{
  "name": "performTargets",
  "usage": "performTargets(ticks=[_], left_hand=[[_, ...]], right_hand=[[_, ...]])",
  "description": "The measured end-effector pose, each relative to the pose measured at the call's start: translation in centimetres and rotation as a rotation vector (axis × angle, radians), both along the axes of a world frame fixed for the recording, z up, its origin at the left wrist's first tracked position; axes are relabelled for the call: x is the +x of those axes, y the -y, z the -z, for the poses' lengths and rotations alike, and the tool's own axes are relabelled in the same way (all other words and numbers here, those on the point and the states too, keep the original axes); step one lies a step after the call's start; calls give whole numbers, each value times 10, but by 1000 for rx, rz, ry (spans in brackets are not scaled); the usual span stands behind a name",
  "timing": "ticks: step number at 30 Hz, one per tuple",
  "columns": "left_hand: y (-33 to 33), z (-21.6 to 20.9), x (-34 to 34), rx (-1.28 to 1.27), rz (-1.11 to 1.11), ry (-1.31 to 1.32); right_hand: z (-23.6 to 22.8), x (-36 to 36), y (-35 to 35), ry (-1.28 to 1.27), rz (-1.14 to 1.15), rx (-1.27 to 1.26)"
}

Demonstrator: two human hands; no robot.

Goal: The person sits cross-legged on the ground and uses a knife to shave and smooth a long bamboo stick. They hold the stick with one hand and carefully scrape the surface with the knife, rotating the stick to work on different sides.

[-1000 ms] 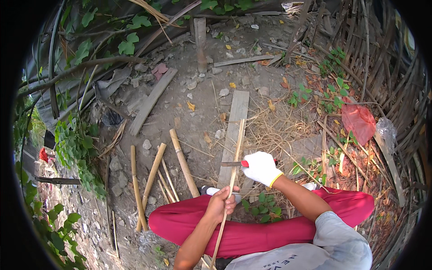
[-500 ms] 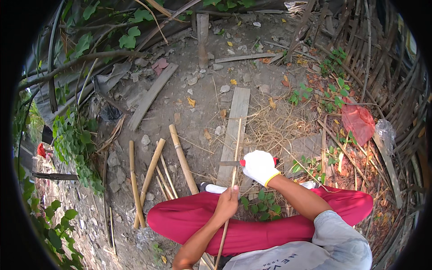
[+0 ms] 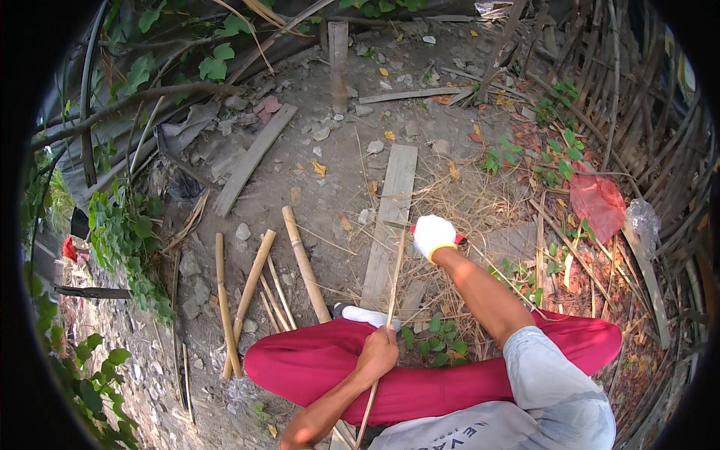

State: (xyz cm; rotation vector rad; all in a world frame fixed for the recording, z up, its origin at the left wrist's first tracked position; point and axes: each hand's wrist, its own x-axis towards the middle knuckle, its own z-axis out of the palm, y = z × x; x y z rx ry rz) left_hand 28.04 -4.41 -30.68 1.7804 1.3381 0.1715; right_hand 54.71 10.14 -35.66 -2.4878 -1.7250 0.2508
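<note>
A thin bamboo strip (image 3: 397, 279) slants from my lap up toward the wooden plank on the ground. My bare left hand (image 3: 377, 352) is closed round its lower part, above my crossed legs. In a white glove with a yellow cuff, my right hand (image 3: 435, 237) grips a knife whose red handle (image 3: 460, 240) shows on both sides of the fist. Its blade points left across the strip's far end, but is hard to make out against the wood. Under the strip's tip lies the weathered plank (image 3: 398, 180).
Several bamboo pieces (image 3: 304, 262) lie to the left of my knee. Dry shavings (image 3: 480, 199) spread right of the plank. A red plastic bag (image 3: 596, 199) lies near the stick fence (image 3: 645, 112) on the right. Another board (image 3: 255, 161) rests at the far left, near leafy vines (image 3: 124, 247).
My right hand with the knife has moved away from me along the bamboo strip, to its far end. The left hand keeps hold of the strip in nearly the same place.
</note>
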Motion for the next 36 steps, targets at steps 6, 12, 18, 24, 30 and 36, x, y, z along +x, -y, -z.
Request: performTargets(ticks=[6, 12, 18, 24, 30, 36], left_hand=[[-18, 2, -7, -35, -99, 126], [-24, 20, 2, -187, -117, 198], [-20, 17, -2, -534, -253, 423], [-22, -9, 2, -637, -361, 529], [-22, -9, 3, -612, -366, 567], [-9, 27, -1, -220, -278, 471]], right_hand=[[-45, 84, 13, 17, 203, -39], [-68, 46, 54, 140, -22, -31], [-85, -24, 87, -198, -268, 17], [-72, -57, 102, -256, -314, 25], [-55, -59, 96, -159, -298, 107], [-55, -62, 92, -135, -256, -9]])
